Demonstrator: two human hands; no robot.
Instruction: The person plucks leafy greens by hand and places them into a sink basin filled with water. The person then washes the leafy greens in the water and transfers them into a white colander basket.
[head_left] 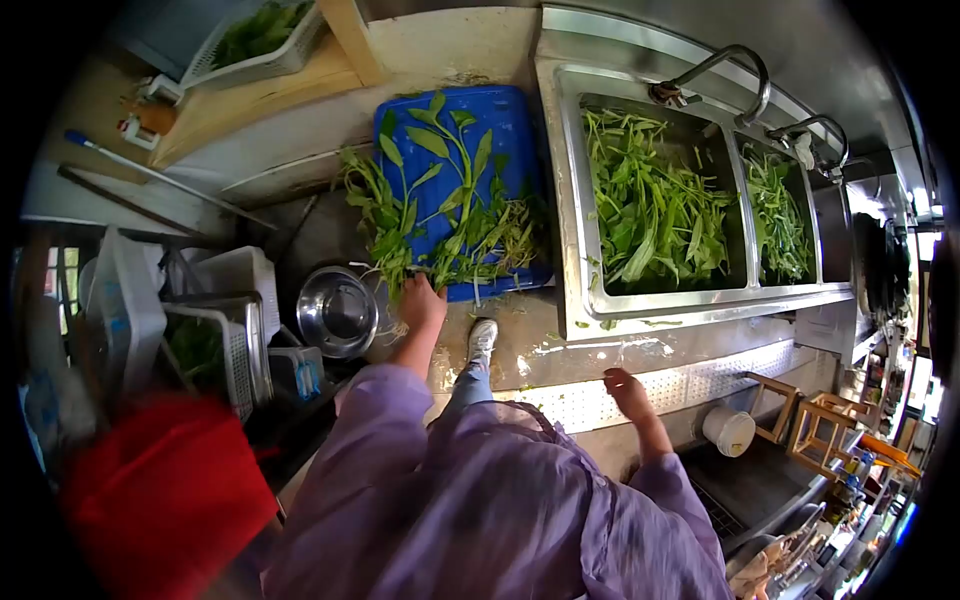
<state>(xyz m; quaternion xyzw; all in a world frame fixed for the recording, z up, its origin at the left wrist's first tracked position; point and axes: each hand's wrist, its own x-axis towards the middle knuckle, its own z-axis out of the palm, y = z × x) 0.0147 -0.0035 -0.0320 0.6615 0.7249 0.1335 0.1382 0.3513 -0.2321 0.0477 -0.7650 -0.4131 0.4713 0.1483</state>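
Note:
My left hand (422, 302) is closed at the lower edge of a pile of leafy greens (455, 205), its fingers on the stems; the fingertips are partly hidden. The greens have long leaves and thin stems and lie across a blue plastic lid or tray (510, 120), some hanging over its left side. My right hand (626, 393) hangs in the air over the floor in front of the sink, its fingers curled together with nothing visible in them.
A steel sink (578, 312) holds more greens in two basins, under two curved faucets (750, 70). Left of me are a metal bowl (338, 310) and white plastic baskets (235, 355). A red cloth-like object (165, 490) is close by. A white bucket (730, 430) and wooden stools (825, 425) stand right.

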